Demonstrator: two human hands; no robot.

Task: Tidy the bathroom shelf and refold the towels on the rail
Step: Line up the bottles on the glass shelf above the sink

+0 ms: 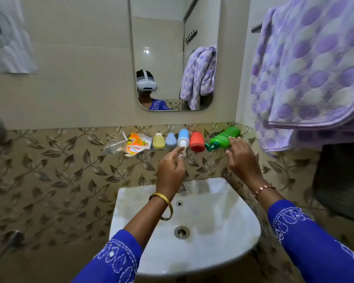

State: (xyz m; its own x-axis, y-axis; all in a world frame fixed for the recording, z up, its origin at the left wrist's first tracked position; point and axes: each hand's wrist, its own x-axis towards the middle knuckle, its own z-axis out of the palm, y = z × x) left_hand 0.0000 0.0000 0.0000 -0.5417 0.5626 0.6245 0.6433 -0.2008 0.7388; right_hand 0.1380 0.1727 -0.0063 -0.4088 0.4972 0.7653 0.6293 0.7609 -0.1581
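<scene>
Your right hand [240, 158] is loose, fingertips on the green bottle [225, 137] lying tipped at the shelf's [161, 148] right end, prob. to stand it up. Left hand [172, 166] grasps nothing, finger at the blue-white bottle [183, 137], left of green. Towel [307, 78] hangs bunched, right of shelf.

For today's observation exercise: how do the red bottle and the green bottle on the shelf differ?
The red bottle stands upright; the green bottle lies tilted on its side. The red one is short and stout, the green one longer with a pump nozzle. The right hand reaches the green bottle; neither hand reaches the red one. Both rest on the glass shelf.
</scene>
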